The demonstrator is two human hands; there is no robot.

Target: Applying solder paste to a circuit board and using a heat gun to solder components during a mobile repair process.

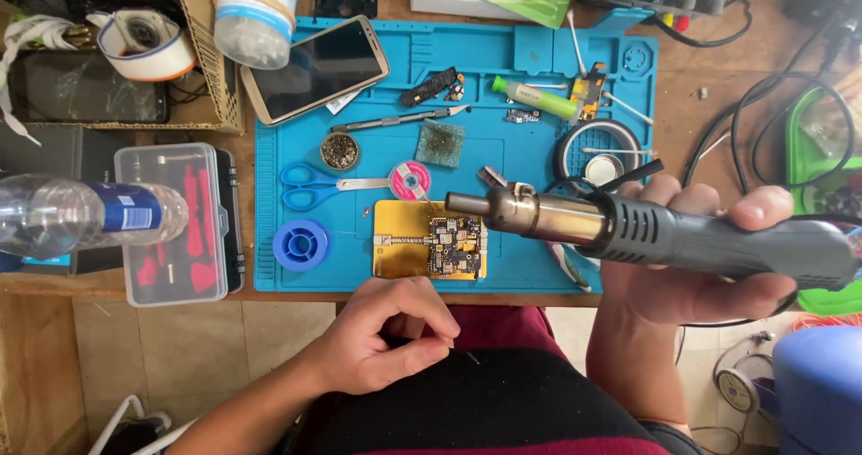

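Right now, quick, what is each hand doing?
Left hand: fingers curled shut, pinching a thin dark tool; cannot tell what kind.
Right hand: closed around the grey hot-air gun with metal nozzle.

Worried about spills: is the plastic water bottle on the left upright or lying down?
Lying down: the water bottle rests on its side across the clear plastic case.

Hot-air gun's (664, 231) rear end past the right edge, tweezers (467, 356) mostly inside curled left-hand fingers (409, 325).
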